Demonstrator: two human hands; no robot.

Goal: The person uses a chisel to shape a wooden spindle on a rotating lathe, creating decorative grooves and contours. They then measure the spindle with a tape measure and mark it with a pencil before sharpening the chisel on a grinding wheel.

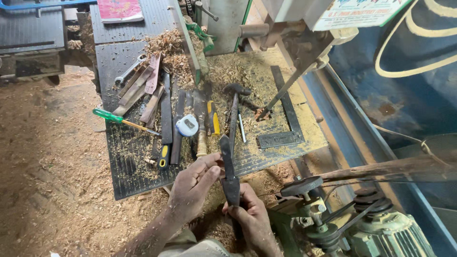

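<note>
Both hands meet at the near edge of the ribbed metal machine table (128, 176), sharing one long dark chisel-like blade (227, 159). Right hand (252, 216) is wrapped shut around the blade's wider lower end, knuckles up, wrist coming in from the bottom of the view; it looks to be the hand that carries the weight. Left hand (193, 185) lies half open with fingers bent, its thumb and fingertips pressed against the blade's side partway up, probably to steady or feel along it. So the blade stands tilted, its lower end between the hands and its tip over the table's near edge.

Just beyond, more tools lie side by side across the table, handles mostly toward the person, within easy reach: a yellow-handled chisel (164, 154), a brass-ferruled tool (202, 143), a round tape measure (187, 125), a hammer (234, 102). A green-handled screwdriver (119, 120) sits toward the left edge, a steel square (285, 119) toward the right. Farther back, a spanner (128, 70) rests by a heap of wood shavings (171, 52). A motor with belt pulleys (342, 223) stands at the near right, off the table
</note>
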